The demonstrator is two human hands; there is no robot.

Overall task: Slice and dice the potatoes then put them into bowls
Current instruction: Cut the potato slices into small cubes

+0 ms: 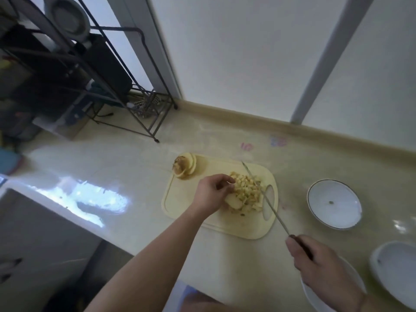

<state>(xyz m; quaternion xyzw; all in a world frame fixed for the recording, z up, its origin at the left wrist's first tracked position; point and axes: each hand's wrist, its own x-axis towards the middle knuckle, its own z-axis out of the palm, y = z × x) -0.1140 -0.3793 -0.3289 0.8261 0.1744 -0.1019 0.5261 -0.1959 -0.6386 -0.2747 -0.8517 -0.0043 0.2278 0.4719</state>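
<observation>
Glossy beige stone countertop (126, 167) carries one pale yellow plastic cutting board (180, 206) and three white ceramic bowls (334, 204). Left hand (210, 194), fingers curled, touches the pile of diced yellow potato (246, 191) at board centre; one sliced potato remnant (184, 167) sits at the far-left corner. Right hand (319, 264) grips one long steel knife (267, 202), blade beside the pile.

Black wire rack (94, 70) on counter (135, 158)

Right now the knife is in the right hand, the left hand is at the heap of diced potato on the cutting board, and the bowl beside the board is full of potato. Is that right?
Not quite. In the head view the bowl beside the cutting board holds no potato, only a tiny speck. The rest stands: the right hand grips the knife, and the left hand is at the diced potato on the board.
</observation>
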